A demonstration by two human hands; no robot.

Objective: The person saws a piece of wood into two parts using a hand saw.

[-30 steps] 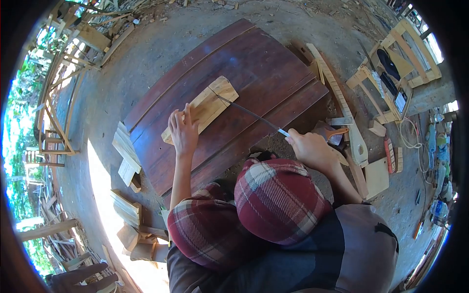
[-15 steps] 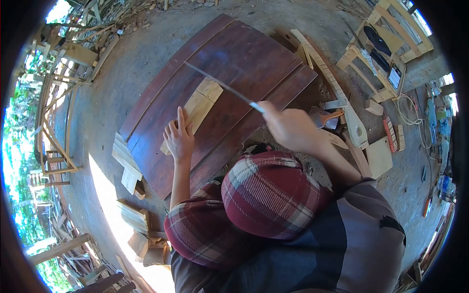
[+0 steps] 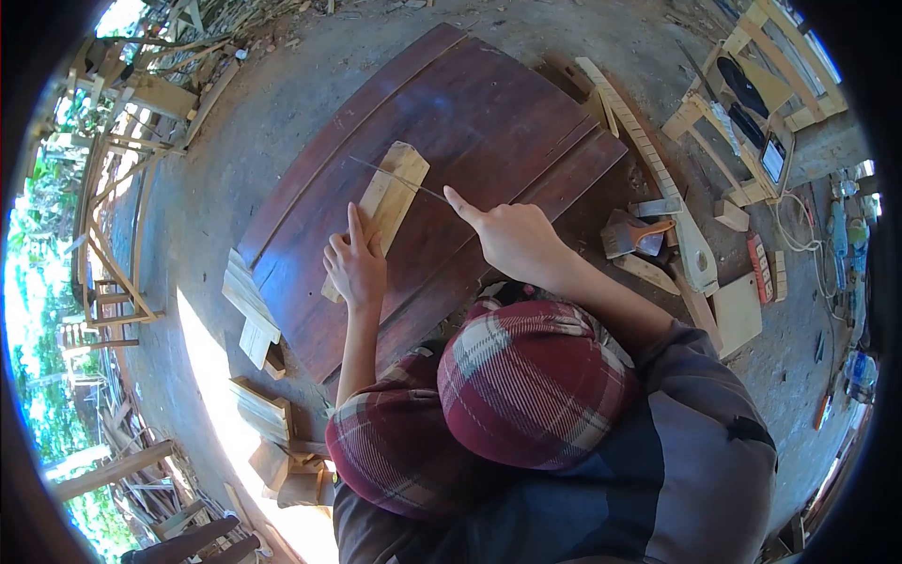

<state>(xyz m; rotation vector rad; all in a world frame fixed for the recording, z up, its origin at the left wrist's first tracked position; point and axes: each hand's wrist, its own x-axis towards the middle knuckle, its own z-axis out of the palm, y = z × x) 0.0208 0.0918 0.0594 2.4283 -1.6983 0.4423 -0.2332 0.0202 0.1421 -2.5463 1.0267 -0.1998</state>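
A pale wooden board point(image 3: 398, 185) lies aslant on a dark reddish-brown wooden panel point(image 3: 489, 113). My left hand point(image 3: 357, 267) rests on the board's lower left part, its fingers apart and the index finger pointing up along the wood. My right hand point(image 3: 512, 235) is closed round the handle end of a thin metal blade point(image 3: 402, 179), index finger stretched along it; the handle is hidden in the hand. The blade crosses the board near its upper end, with its tip past the board's left edge.
To the right lie a brush point(image 3: 648, 230), a long notched wooden strip point(image 3: 648, 155) and a pale flat board point(image 3: 738, 315). Wood blocks point(image 3: 258, 409) are at lower left. A wooden frame point(image 3: 691, 132) holding a phone point(image 3: 773, 157) stands at upper right.
My right hand has moved left and up, bringing the blade across the board. My left hand stays on the board. The whole view has shifted slightly.
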